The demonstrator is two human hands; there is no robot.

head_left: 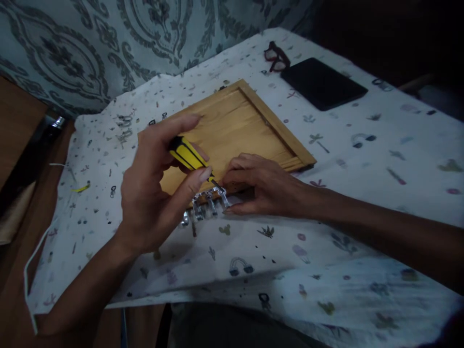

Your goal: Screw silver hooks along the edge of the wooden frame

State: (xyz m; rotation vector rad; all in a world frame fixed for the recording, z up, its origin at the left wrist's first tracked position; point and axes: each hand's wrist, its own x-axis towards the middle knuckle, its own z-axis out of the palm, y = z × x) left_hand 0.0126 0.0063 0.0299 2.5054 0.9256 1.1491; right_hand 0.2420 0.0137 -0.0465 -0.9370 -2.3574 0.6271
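In my left hand (152, 179) is a small yellow-and-black screwdriver (188, 153), gripped between thumb and fingers, its shaft slanting down to the right. The screwdriver's tip meets the right end of a shiny metal hook rail (198, 208) at the near edge of a shallow wooden tray-like panel (232, 116) with raised borders. My right hand (257, 183) is closed around that near edge, thumb below at the end hook and fingers curled over the wood. Whether a screw sits under the tip is hidden.
A patterned white cloth (300, 270) covers the table. At the back right lie a black tablet-like slab (324, 83) and dark-framed glasses (277, 57). More metal hooks (124, 126) lie to the panel's left. A white cable (27, 275) hangs at the left edge.
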